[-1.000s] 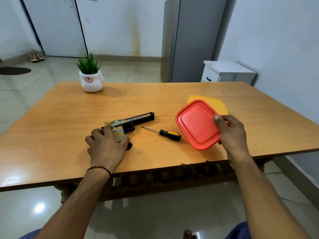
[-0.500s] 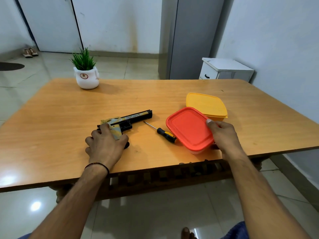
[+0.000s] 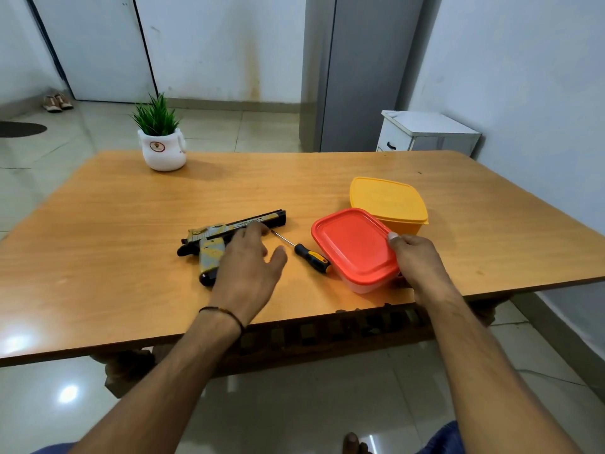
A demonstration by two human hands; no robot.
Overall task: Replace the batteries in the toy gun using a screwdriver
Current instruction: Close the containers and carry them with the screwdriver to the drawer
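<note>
Work on the batteries has not really begun: the toy gun (image 3: 229,235) lies on its side on the table (image 3: 114,283), a little left of the middle of the near edge, its battery cover not visible from here. The screwdriver (image 3: 311,257) lies untouched just to its right, tip beside the barrel. The left hand (image 3: 248,270) hovers over the gun's grip, fingers spread and loose, holding nothing. The right hand (image 3: 420,262) clasps the near right side of the red-lidded box (image 3: 352,247), thumb on the lid, toward the near right corner with the yellow box (image 3: 386,199) just behind it. Next, I judge, the screwdriver must be picked up and the gun steadied to find the cover screw
</note>
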